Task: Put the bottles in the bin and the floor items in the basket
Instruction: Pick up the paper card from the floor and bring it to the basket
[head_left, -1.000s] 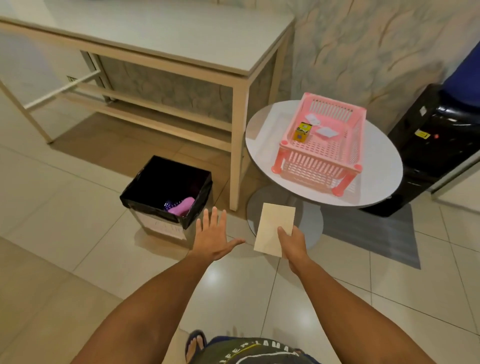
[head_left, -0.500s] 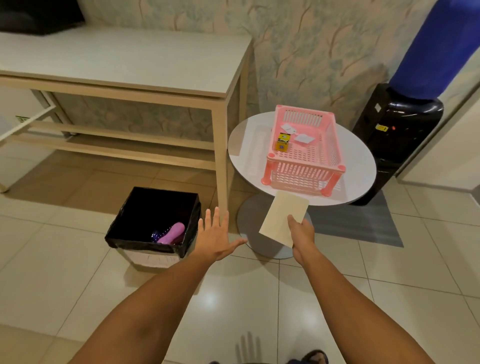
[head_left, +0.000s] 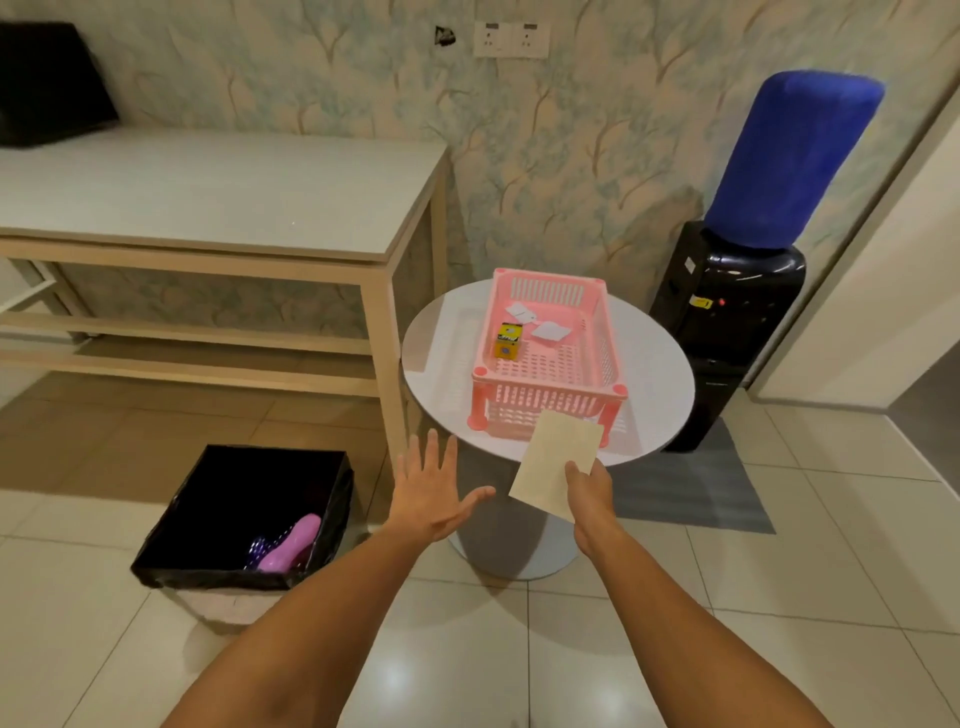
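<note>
My right hand (head_left: 591, 493) pinches the lower edge of a beige card (head_left: 553, 457), which it holds in the air just in front of the pink plastic basket (head_left: 608, 338). The basket stands on a round white table (head_left: 447, 358) and holds a small yellow box (head_left: 507, 340) and two white paper scraps (head_left: 551, 330). My left hand (head_left: 428, 491) hovers flat with fingers spread, holding nothing, between the table and the bin. The black-lined bin (head_left: 208, 499) sits on the floor at the left, with a pink bottle (head_left: 292, 541) and a purple one inside.
A long beige desk (head_left: 208, 197) stands at the left against the wall, one leg close to the round table. A black water dispenser (head_left: 727, 332) with a blue-covered bottle stands at the right on a grey mat (head_left: 727, 483). Tiled floor lies in front.
The view has risen and tilted up as I moved toward the table. My right hand has carried the card up and forward to the basket's front edge. My left hand stays spread.
</note>
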